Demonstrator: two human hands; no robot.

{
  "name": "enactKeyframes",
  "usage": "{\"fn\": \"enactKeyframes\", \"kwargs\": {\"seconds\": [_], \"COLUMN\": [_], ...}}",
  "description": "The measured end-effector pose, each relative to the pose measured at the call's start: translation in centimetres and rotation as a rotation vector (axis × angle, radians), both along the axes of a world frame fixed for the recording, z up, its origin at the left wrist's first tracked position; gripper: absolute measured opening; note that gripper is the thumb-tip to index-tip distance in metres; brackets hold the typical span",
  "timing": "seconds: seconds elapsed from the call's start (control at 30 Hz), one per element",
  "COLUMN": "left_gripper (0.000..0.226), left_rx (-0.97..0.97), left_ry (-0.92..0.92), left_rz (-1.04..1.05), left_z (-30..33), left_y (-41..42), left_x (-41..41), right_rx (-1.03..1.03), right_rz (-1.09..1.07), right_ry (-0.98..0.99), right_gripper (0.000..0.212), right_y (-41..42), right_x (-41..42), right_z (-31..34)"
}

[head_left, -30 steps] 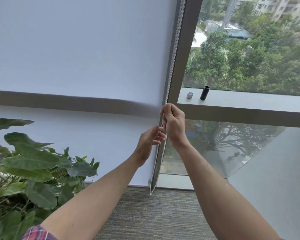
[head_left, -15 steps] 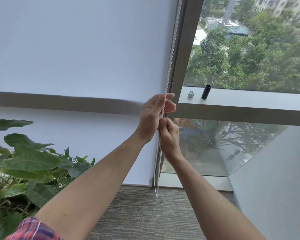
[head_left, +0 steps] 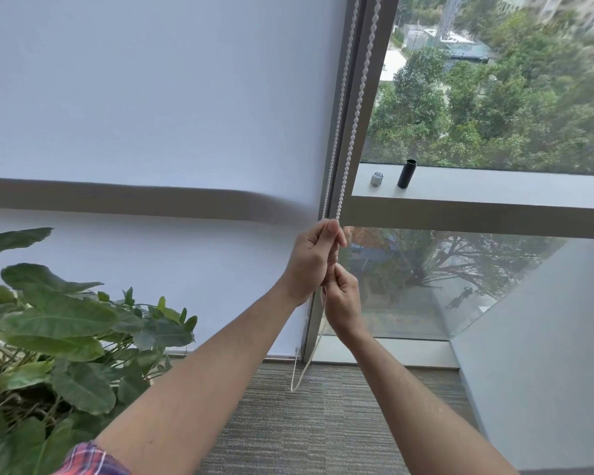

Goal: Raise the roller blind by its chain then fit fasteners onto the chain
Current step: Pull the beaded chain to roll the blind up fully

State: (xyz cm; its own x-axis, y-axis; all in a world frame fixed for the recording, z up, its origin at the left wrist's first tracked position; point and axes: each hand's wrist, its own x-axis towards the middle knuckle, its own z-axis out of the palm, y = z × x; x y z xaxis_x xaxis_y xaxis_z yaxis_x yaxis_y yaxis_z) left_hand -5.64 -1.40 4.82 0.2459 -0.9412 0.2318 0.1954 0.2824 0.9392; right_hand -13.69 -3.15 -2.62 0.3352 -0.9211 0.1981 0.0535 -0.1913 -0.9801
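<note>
At the window, I see both hands closed on the white bead chain of a roller blind, which hangs beside the grey window frame. The left hand is uppermost, its fingers curled round the chain just under the level of the horizontal window ledge. The right hand sits directly below and touches the left, thumb and fingers pinching the chain; which of the two strands each hand has is hard for me to make out. Above the hands, the two strands rise side by side out of the top of the shot. Below them, the chain drops in a slack loop that ends just above the grey carpet. The pale blind fabric covers the left-hand pane down almost to the floor. On the ledge to the right of the chain stand a small silver cylinder and, near it, a taller black cylinder. A broad-leaved potted plant fills the lower left. A plaid sleeve shows on the left arm.
</note>
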Motion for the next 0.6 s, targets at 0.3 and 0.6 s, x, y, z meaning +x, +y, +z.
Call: {"fn": "enactKeyframes", "kwargs": {"seconds": [0.3,0.6], "left_gripper": [0.04,0.036], "left_rx": [0.168,0.36], "left_ry": [-0.08,-0.091], "left_rz": [0.099,0.072], "left_z": [-5.7,-11.6], "left_y": [2.0,5.4], "left_x": [-0.2,-2.2], "right_rx": [0.067,0.093], "right_rz": [0.209,0.279], "right_ry": [0.312,-0.224], "right_gripper": [0.026,0.039], "right_y": [0.2,-0.7], "right_x": [-3.5,-2.0], "right_z": [-1.4,9.4]}}
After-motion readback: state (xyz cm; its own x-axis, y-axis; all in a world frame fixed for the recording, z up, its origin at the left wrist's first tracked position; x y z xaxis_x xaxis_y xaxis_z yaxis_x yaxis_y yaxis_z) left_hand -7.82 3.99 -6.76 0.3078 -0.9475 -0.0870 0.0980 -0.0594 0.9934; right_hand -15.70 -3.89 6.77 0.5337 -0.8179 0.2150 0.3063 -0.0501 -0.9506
